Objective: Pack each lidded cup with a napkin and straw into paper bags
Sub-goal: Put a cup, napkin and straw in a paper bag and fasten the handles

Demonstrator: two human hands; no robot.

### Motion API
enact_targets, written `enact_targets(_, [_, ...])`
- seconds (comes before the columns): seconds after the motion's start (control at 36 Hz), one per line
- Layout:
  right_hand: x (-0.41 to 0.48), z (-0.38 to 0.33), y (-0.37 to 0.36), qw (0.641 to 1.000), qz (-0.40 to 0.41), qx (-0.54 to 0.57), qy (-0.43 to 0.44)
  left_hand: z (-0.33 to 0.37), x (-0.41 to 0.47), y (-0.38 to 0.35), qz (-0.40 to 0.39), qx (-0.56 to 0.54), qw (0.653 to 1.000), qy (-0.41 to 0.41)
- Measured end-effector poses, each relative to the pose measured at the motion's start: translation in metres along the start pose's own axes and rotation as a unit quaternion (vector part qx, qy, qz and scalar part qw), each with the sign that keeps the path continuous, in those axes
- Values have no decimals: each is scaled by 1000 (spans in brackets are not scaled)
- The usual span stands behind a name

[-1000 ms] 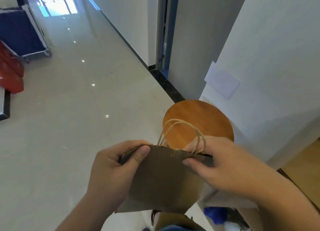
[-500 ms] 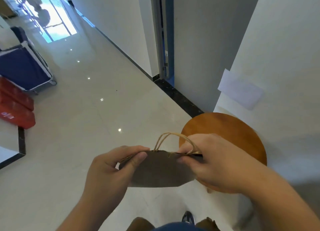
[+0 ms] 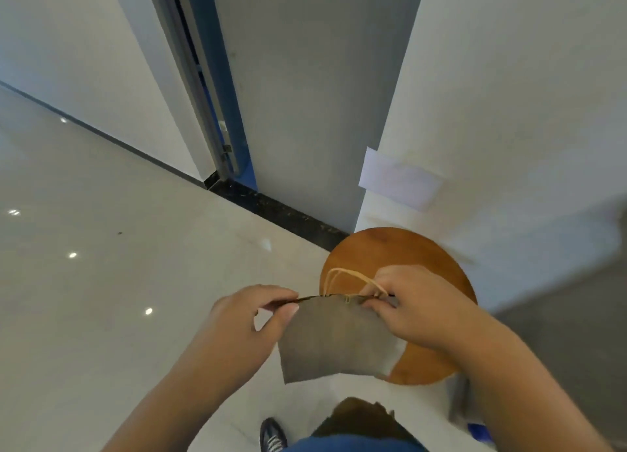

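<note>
While your left hand point(image 3: 244, 319) pinches the left top corner of the flat brown paper bag point(image 3: 336, 343) and your right hand point(image 3: 417, 305) pinches the right one, its closed mouth runs left to right between them. Beyond it stands the round orange wooden stool point(image 3: 407, 248); I judge the bag's walls must be pulled apart next.

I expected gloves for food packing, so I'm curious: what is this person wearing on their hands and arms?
Nothing that shows. The left hand and the right hand are bare, with no gloves, rings or watch in view. The forearms are bare too; no sleeve shows before the picture's edge.
</note>
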State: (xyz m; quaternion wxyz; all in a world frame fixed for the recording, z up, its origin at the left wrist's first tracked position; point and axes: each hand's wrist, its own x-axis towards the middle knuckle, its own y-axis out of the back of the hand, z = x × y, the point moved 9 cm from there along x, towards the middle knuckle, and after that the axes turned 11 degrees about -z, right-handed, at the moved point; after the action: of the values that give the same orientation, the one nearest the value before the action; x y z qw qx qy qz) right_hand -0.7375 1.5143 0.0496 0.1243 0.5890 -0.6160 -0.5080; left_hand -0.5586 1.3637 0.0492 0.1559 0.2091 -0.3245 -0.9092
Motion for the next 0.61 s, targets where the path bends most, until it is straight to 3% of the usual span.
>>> enact_targets(0.22, [35,105,12,965,108,118,-206,3,81,23,-34,-10,999,-28])
enact_targets(0.47, [126,231,5,891,140,270,-338,2,166,36,-43,-26,999,2])
enact_targets(0.61, [184,293,2,849,137,362,-361,15,230,44,-45,-16,999,15])
